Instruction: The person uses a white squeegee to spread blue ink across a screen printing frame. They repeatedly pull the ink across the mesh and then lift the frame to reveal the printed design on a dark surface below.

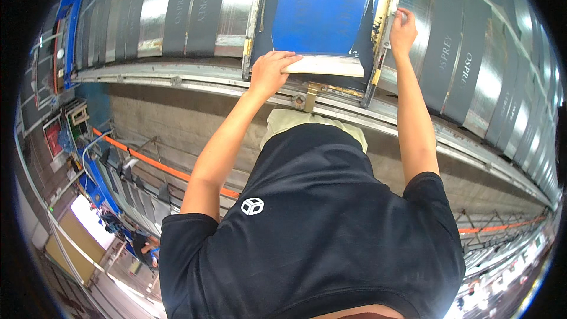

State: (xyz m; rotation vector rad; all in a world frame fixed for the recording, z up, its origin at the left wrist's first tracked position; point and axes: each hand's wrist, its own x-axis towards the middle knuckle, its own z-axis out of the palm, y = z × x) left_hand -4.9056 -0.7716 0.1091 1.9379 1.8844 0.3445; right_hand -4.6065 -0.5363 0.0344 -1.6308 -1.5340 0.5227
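A screen printing frame (383, 29) with a blue mesh (322, 9) and dark ink borders lies in front of me. Across its near end rests a long pale squeegee (331, 66). My left hand (269, 74) is closed over the squeegee's left end, fingers lying along its top. At the frame's right side, my right hand (404, 34) has its fingers curled and pinched at the outer edge of the rail. What the fingertips press on there is partly hidden.
Dark grey printed panels (455, 62) alternate with shiny metal strips on a long table to both sides. A metal rail (177, 80) runs along its near edge. Behind me, an orange bar (147, 159) borders another table row. Another person (142, 243) is at the lower left.
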